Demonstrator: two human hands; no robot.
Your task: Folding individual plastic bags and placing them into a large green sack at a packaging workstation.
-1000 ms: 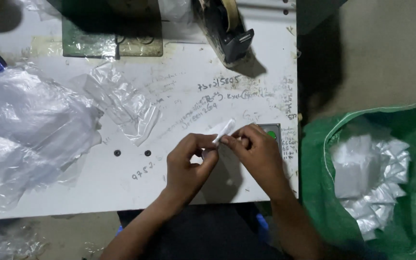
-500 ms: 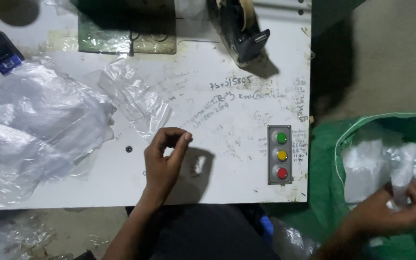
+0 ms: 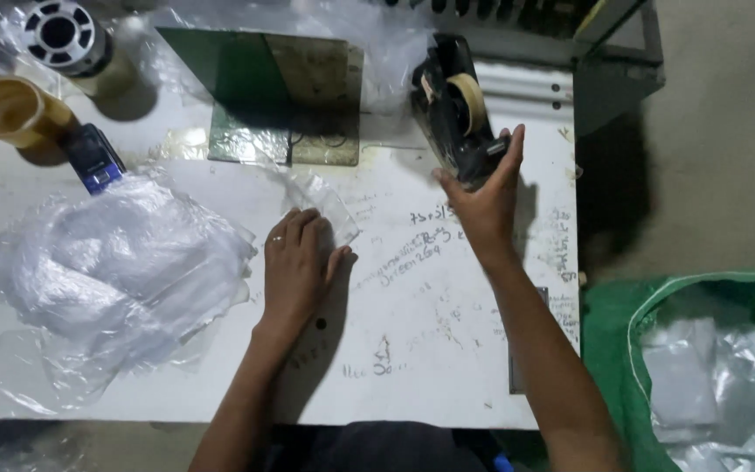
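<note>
Since half a second ago the right hand (image 3: 482, 197) has left the green sack (image 3: 613, 350) at lower right and reached up to the black tape dispenser (image 3: 452, 109) at upper centre, fingers spread against it. Mid-frame, the left hand (image 3: 294, 262) lies flat, open, pressing a small, clear, crinkled plastic bag (image 3: 325, 201) onto the white table (image 3: 447, 350).

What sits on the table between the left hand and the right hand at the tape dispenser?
In the head view, only bare white table with handwritten scribbles separates the left hand from the right hand at the tape dispenser.
</note>
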